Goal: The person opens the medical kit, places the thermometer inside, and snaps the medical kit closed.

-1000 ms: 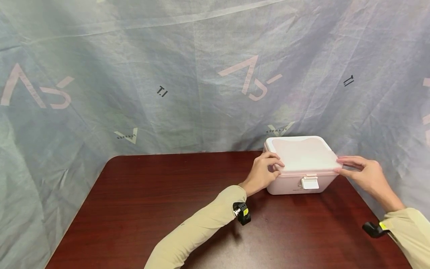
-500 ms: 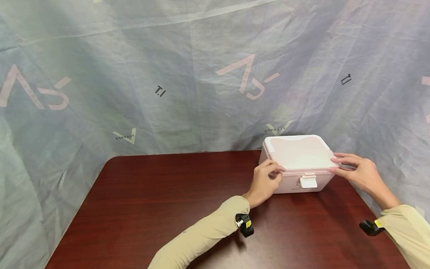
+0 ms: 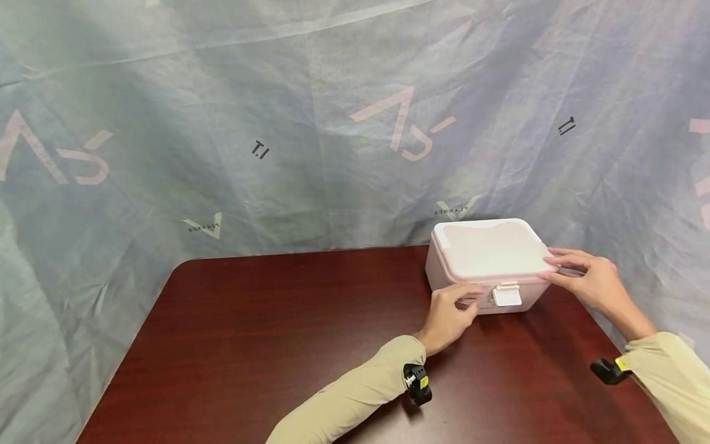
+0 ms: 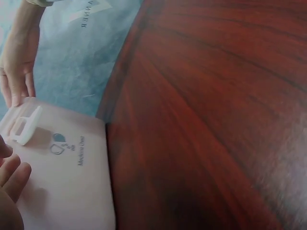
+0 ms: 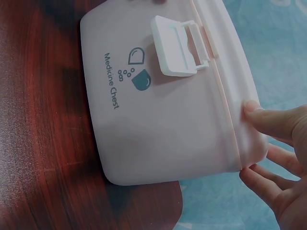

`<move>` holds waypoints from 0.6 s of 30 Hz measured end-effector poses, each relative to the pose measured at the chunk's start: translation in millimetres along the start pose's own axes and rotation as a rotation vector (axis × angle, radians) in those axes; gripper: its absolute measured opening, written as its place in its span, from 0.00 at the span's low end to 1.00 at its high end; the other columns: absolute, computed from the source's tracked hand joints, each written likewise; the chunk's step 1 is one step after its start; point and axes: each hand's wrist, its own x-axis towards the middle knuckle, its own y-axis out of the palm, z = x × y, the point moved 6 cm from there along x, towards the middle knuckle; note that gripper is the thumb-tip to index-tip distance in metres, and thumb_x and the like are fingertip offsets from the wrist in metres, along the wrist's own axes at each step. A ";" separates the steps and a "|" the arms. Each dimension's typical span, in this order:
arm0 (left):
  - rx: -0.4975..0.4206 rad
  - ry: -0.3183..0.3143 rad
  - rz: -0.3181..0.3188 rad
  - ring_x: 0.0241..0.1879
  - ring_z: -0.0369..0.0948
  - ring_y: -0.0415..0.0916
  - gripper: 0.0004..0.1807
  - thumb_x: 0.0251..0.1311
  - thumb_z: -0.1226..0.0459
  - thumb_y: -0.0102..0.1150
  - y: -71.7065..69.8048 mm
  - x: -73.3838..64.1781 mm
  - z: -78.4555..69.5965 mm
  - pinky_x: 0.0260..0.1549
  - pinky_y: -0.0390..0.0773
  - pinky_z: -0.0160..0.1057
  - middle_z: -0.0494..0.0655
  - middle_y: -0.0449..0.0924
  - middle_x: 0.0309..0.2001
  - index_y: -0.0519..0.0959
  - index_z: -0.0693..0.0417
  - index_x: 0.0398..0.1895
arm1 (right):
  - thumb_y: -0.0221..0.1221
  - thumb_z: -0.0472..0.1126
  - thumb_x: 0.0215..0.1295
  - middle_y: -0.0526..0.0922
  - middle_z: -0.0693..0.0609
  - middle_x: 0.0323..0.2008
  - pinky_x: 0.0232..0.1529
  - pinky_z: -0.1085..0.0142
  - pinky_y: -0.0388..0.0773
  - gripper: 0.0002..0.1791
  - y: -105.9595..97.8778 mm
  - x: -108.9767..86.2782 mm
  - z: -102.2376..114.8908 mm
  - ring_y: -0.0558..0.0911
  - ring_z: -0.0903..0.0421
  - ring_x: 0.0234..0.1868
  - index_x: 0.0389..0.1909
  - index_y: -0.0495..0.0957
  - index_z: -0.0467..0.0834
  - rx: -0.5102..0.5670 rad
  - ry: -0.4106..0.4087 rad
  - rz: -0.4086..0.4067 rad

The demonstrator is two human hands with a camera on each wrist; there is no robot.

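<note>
A pale pink medicine chest (image 3: pixel 488 253), printed "Medicine Chest" on its front, stands at the table's back right with its lid down. Its white latch (image 5: pixel 175 48) sticks outward from the front, unfastened. My right hand (image 3: pixel 596 280) holds the lid's right front corner, thumb (image 5: pixel 268 120) on the front face and fingers round the side. My left hand (image 3: pixel 450 314) is in front of the chest's left part, fingers loosely bent toward the latch with nothing between them. In the left wrist view its fingertips (image 4: pixel 17 177) overlap the chest's front.
The dark red wooden table (image 3: pixel 277 320) stretches to the left of the chest. A grey printed cloth (image 3: pixel 310 154) hangs close behind the table and along its sides. Black wrist bands with cameras (image 3: pixel 418 385) jut from both sleeves.
My left hand has left the lid's left front corner and moved down and right, in front of the chest toward the latch. My right hand stays at the right corner. The view shifts slightly.
</note>
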 end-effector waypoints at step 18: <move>0.086 0.056 -0.075 0.45 0.32 0.78 0.18 0.44 0.80 0.62 35.7 -6.4 6.8 0.44 0.72 0.22 0.51 0.83 0.42 0.82 0.61 0.41 | 0.72 0.34 0.46 0.77 0.73 0.46 0.35 0.84 0.72 0.22 3.0 -2.0 -6.2 0.77 0.81 0.39 0.45 0.82 0.33 0.040 0.005 -0.027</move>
